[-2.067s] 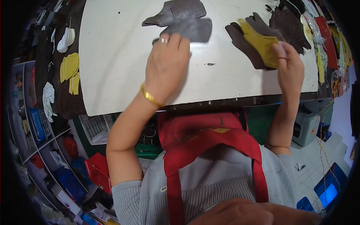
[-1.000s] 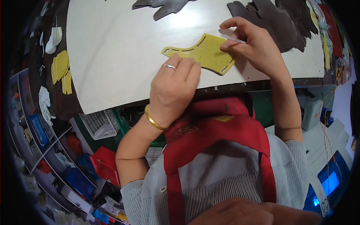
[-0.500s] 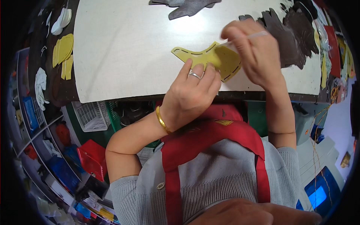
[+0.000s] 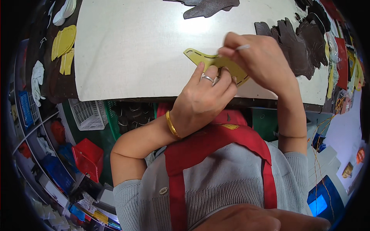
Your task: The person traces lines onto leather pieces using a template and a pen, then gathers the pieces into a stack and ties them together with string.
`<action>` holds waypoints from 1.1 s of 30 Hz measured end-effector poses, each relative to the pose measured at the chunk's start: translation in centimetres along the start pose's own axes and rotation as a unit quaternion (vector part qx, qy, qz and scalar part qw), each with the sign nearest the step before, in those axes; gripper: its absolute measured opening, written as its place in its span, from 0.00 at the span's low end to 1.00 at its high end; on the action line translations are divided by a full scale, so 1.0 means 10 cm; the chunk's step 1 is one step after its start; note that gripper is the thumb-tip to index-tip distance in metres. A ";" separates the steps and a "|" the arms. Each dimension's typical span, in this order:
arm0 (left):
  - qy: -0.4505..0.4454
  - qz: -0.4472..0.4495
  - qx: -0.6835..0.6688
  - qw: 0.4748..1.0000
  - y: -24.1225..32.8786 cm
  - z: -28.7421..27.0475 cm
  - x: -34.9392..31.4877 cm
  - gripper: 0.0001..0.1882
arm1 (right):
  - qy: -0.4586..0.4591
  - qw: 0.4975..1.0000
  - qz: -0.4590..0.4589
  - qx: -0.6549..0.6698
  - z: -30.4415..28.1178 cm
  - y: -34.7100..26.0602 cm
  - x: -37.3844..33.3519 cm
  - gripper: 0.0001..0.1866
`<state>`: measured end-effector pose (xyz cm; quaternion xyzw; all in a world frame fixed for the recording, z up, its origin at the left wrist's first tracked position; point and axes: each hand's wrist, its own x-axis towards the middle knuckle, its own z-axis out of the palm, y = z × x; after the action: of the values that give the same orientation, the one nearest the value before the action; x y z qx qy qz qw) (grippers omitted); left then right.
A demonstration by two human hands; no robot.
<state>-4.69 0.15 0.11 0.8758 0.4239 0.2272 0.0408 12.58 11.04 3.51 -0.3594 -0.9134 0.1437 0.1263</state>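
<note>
While pinned at the near table edge, yellow pattern piece: flat, thin, judged light and semi-stiff, likely bends if lifted by one end.
Left hand (image 4: 200, 102): fingers spread flat, pressing down on yellow pattern piece (image 4: 210, 61); gripping nothing.
Right hand (image 4: 256, 57): closed in a pinch on a thin white pen (image 4: 243, 47), tip over the piece's right part.
Hold point: judged best pressed mid-body, or lifted by the wider right end.
Table (image 4: 135, 50): white, smooth; piece may slide.
Far: dark leather pieces (image 4: 296, 44) stacked to the right, well apart.
</note>
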 end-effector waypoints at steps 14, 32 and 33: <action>0.007 0.016 0.016 1.000 -0.03 0.06 0.06 0.16 | 0.142 0.972 0.175 -0.071 0.02 -0.18 -0.79 0.12; 0.033 0.038 0.008 0.999 -0.27 0.08 0.30 0.13 | 0.085 0.958 0.252 0.110 -0.19 0.13 -0.71 0.15; 0.056 0.025 -0.016 0.998 -0.38 0.11 0.39 0.15 | 0.163 0.924 0.317 0.142 -0.25 0.21 -0.81 0.15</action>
<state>-4.84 5.69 -0.43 0.8714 0.3994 0.2837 0.0258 20.45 7.37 4.09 -0.6266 -0.6887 0.2440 0.2709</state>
